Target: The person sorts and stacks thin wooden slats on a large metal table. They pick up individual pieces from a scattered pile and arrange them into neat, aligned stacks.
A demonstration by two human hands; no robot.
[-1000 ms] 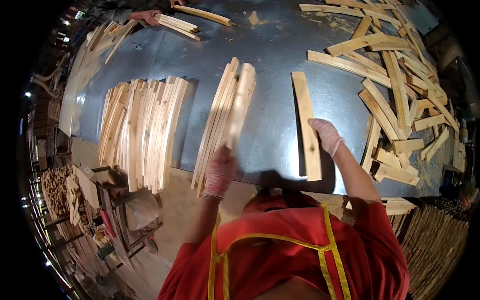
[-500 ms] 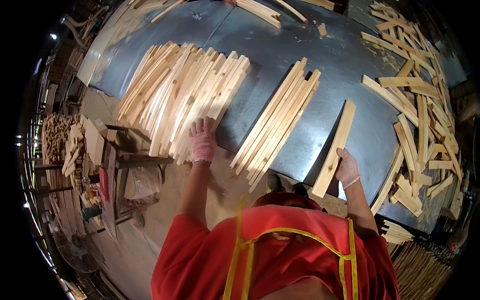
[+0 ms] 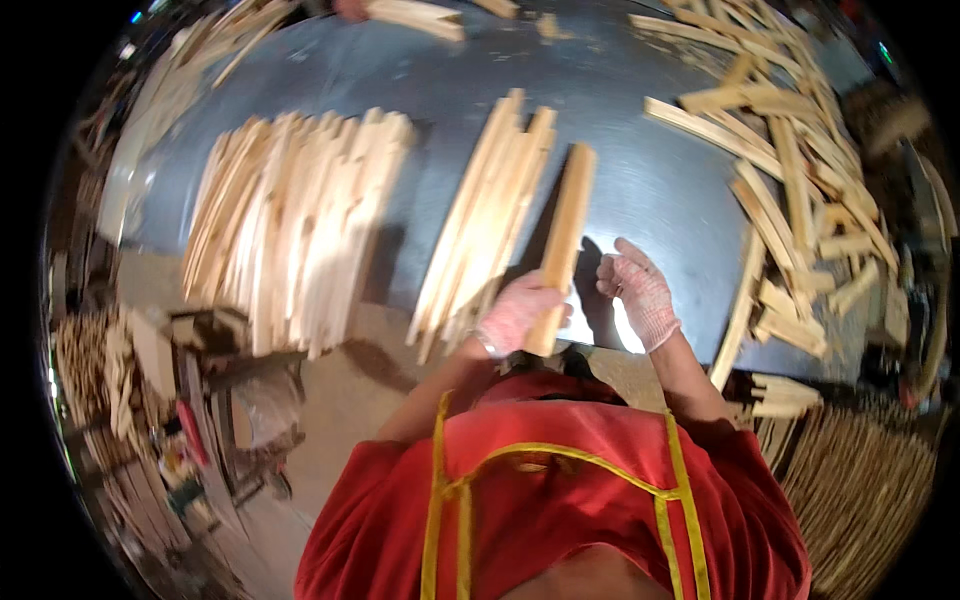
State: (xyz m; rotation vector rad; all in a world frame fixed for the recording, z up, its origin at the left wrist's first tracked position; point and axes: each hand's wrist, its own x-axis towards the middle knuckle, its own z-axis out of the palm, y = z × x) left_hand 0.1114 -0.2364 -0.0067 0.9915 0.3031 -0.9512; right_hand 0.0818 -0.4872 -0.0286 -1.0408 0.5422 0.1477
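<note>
A single wooden strip [image 3: 570,215] is raised above the metal tabletop, tilted away from me. Near its lower end my left hand [image 3: 525,312], in a pale pink work glove, is closed around it. My right hand [image 3: 638,292], gloved the same way, hovers just right of the strip; its fingers are partly bent and apart, with nothing in them. Left of the held strip lies a small row of wooden strips [image 3: 485,220], side by side. Farther left is a larger row of similar strips [image 3: 300,220], their near ends jutting past the table edge.
Loose wood pieces [image 3: 790,190] lie in a jumbled heap along the table's right side. At the far edge another person's hand [image 3: 350,8] is beside some strips [image 3: 415,16]. A wooden stand [image 3: 215,430] is at lower left; bundled sticks [image 3: 860,490] are stacked at lower right.
My left hand has left the large row and taken hold of the single strip. My right hand has let go of it. The view has shifted to the right.
</note>
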